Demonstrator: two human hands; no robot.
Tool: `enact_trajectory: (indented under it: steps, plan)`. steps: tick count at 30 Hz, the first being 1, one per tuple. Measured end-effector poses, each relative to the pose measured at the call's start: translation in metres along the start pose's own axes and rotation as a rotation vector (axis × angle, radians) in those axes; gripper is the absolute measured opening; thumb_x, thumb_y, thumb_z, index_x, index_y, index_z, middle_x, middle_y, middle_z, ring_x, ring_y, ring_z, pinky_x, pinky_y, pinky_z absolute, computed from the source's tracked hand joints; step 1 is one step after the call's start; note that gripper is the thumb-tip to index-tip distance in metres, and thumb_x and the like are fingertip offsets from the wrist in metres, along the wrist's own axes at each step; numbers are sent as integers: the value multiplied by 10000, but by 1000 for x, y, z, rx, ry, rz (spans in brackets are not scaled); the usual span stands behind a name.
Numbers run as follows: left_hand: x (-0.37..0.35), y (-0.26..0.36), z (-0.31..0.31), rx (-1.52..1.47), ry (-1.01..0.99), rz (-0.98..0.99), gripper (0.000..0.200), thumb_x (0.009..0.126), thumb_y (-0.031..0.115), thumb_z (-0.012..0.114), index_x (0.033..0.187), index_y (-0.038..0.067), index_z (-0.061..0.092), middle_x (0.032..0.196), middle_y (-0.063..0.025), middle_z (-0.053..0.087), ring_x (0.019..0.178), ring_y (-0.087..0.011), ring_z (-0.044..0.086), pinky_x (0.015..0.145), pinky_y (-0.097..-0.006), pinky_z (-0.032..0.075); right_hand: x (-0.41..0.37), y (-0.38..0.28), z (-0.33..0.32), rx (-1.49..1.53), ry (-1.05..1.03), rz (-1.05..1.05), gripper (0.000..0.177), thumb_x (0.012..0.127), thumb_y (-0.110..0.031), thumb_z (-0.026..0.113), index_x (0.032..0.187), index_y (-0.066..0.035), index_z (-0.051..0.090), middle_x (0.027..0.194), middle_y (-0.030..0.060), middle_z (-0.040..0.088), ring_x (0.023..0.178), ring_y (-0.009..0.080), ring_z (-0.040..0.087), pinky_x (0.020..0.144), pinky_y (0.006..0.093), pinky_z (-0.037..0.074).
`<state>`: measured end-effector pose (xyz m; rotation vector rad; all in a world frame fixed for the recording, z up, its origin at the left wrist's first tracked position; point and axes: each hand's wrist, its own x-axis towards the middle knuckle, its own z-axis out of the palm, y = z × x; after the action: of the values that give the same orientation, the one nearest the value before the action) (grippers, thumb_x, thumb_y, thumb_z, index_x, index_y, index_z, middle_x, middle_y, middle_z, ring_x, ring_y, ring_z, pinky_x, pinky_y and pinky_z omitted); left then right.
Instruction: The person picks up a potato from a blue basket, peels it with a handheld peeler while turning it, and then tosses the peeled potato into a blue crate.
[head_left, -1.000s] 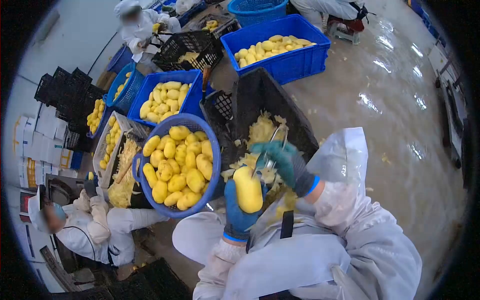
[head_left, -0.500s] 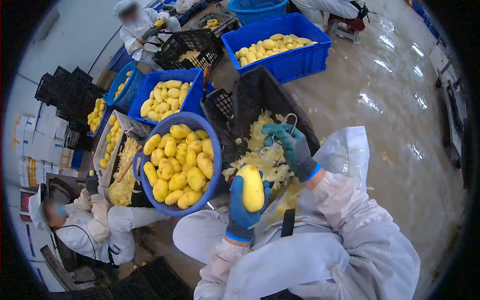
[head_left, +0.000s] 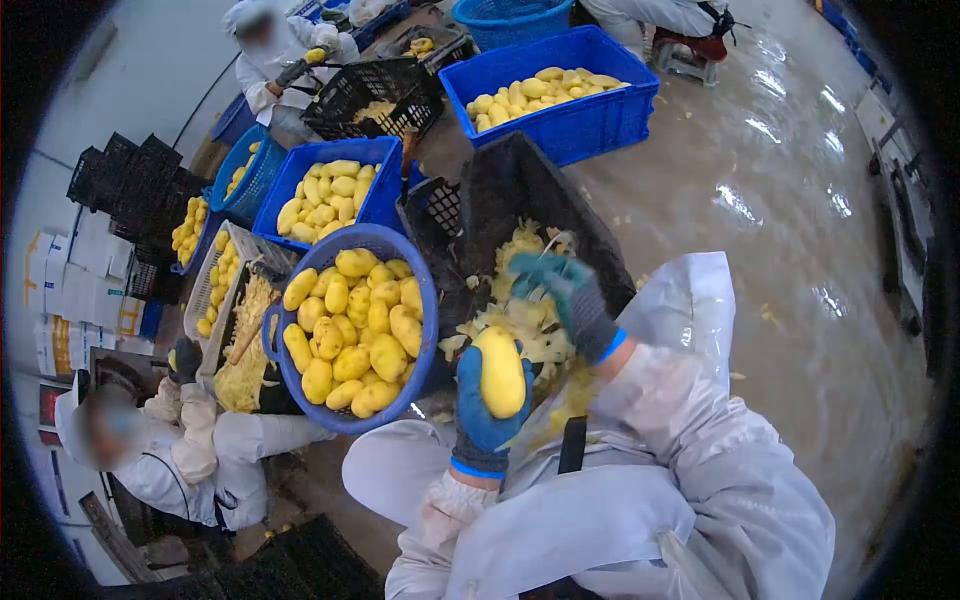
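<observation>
My left hand [head_left: 482, 425], in a blue-and-grey glove, is wrapped round a peeled yellow potato [head_left: 502, 375] held upright. Just above and to its right, my right hand [head_left: 565, 290], in a green-and-grey glove, is closed on a thin wire-handled peeler [head_left: 547, 243]; motion blurs it and the fingers hide most of the tool. Potato peelings [head_left: 525, 325] lie beneath both hands in a black crate lined with dark plastic [head_left: 545, 180]. Beside my left hand stands a round blue-purple basket [head_left: 428, 300] full of potatoes [head_left: 350, 325].
Blue crates [head_left: 560, 135] of potatoes stand ahead, with a black crate [head_left: 425, 105] and a white crate [head_left: 212, 290] further left. Two co-workers sit nearby, one at lower left [head_left: 190, 450], one at the top [head_left: 290, 60]. Wet floor [head_left: 740, 200] stretches right.
My right hand has shifted down and left, nearer the potato. The left hand still holds the potato almost in place. The co-worker at lower left has moved a hand slightly.
</observation>
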<state>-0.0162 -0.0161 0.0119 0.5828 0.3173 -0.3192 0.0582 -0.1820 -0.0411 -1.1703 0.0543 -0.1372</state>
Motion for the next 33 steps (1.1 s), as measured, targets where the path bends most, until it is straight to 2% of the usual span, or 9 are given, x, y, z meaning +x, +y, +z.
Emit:
enact_trajectory:
  steps: [3,7,10,12,15,21,26,27,33]
  plan:
    - [5,-2,-9,-12,48,37,490,799,-15,714,1223,-39,470,1141,-150,581,997,-245,606,858,-338,502,-5,-34,-1,-225,-86,-153,328,980,-221,475,1102,17,665,1036,106,688,861,158,641,820,301,503]
    - [7,-6,-12,1056,-208,606,526,767,-15,741,1218,-53,473,1137,-168,583,988,-276,600,872,-352,489,-28,-17,22,-62,-253,-54,348,969,-224,501,1156,38,635,1125,98,668,883,146,632,829,284,496]
    - [-4,1,-6,-47,-98,-110,483,888,183,643,1304,33,449,1146,-129,588,986,-250,606,852,-353,511,12,2,-13,99,-109,-5,330,956,-192,514,1164,35,634,1127,88,669,894,152,629,836,289,496]
    - [0,5,-21,140,-136,-138,543,965,350,537,1440,149,368,1196,-91,568,985,-223,612,832,-373,543,13,-6,-9,191,-123,54,321,964,-203,509,1151,24,640,1103,91,672,919,164,632,856,302,501]
    - [2,1,-17,445,-140,22,556,975,349,503,1439,78,363,1175,-90,568,965,-203,613,813,-343,544,-12,-26,22,-135,-284,-210,269,961,-170,512,1105,0,662,986,65,672,859,149,625,809,296,529]
    - [3,8,-12,694,-212,196,533,975,312,471,1414,23,378,1187,-105,557,963,-194,614,787,-327,546,-9,-22,12,174,-158,35,288,974,-205,497,1107,-8,660,983,52,666,892,165,616,838,298,482]
    - [2,10,-16,559,-192,78,525,974,319,466,1407,33,388,1189,-110,556,970,-200,616,799,-335,549,17,-16,-12,-173,5,-108,327,984,-254,477,1109,-17,664,1040,62,672,939,150,603,879,295,466]
    - [1,13,-12,526,-212,75,526,974,325,466,1407,37,390,1193,-109,557,974,-202,615,801,-336,549,18,-15,-14,313,-42,135,293,983,-201,457,1083,-36,677,1052,52,670,930,154,601,879,287,463]
    - [-1,6,-8,175,-169,-132,544,965,373,485,1404,63,400,1210,-123,563,990,-217,614,810,-353,554,8,2,-17,-422,-94,-276,279,965,-230,508,1095,-48,675,1072,101,672,968,188,638,869,306,509]
